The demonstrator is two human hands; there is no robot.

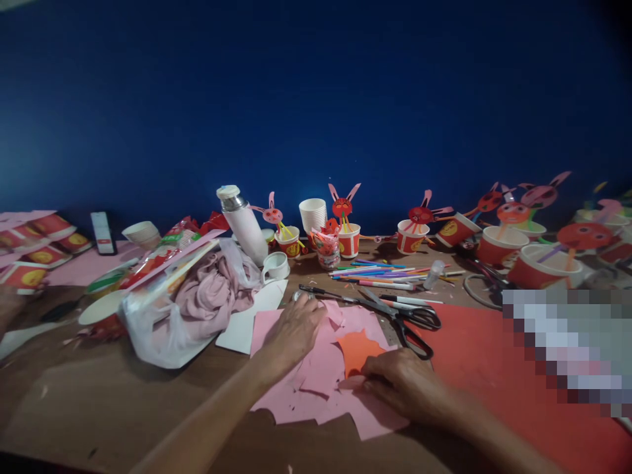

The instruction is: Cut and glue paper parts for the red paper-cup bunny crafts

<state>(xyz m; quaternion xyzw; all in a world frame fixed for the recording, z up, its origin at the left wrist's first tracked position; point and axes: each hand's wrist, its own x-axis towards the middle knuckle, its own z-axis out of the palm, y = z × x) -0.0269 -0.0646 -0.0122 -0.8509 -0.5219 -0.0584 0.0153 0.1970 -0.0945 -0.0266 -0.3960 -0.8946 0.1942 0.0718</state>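
Observation:
Several cut sheets of pink paper (316, 368) lie overlapping on the table in front of me. My left hand (296, 329) rests palm down on their upper part, its fingers lying on the paper beside a small pink scrap (334, 313). An orange paper piece (356, 349) with a jagged edge sits on top of the pink sheets. At its lower right edge, my right hand (402, 375) has its fingers bent and closed on it; the thumb is partly hidden. Black-handled scissors (402, 322) lie just beyond my right hand, touching nothing I hold.
Red paper (474, 355) covers the right side. Colored sticks and pens (375, 271) lie behind the scissors. Decorated paper cups (413, 238) line the wall. A plastic bag with cloth (207, 283), a white thermos (244, 227) and a small white cup (275, 266) stand left. A phone (103, 234) leans farther left.

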